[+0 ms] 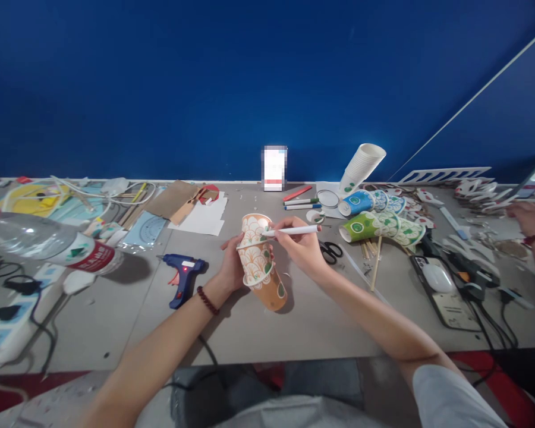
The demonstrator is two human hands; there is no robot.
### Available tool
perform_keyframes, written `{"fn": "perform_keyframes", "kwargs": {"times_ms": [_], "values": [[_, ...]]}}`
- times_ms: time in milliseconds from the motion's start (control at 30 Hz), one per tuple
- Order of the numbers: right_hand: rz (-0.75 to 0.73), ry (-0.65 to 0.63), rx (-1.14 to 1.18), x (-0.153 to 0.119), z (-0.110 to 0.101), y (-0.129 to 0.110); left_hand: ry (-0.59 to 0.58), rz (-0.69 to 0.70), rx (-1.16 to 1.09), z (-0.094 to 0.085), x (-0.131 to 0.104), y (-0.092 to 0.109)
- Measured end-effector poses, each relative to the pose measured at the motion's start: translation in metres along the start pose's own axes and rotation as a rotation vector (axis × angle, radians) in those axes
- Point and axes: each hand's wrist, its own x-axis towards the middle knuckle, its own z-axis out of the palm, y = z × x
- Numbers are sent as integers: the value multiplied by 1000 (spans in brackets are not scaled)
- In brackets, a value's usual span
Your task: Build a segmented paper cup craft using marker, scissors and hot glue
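Note:
My left hand is wrapped round the left side of a chain of orange patterned paper cups, joined at a slight bend and tilted over the table. In my right hand is a white marker with a reddish end, pinched between fingers and thumb. Its tip is at the upper cup, near a small green patch; whether it touches the paper I cannot tell. Right of that hand lie black-handled scissors. A blue hot glue gun with a red light lies left of my left hand.
Blue and green cup chains lie at right, with a leaning stack of white cups behind. Several markers lie near a lit phone. A water bottle and power strip are left. Another person's hand is far right.

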Motion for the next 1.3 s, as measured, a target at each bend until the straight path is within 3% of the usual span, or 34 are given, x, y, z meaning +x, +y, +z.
{"fn": "perform_keyframes", "kwargs": {"times_ms": [1300], "values": [[-3,15,-26,-1,-1,0,34,32,57,1,0,1]]}}
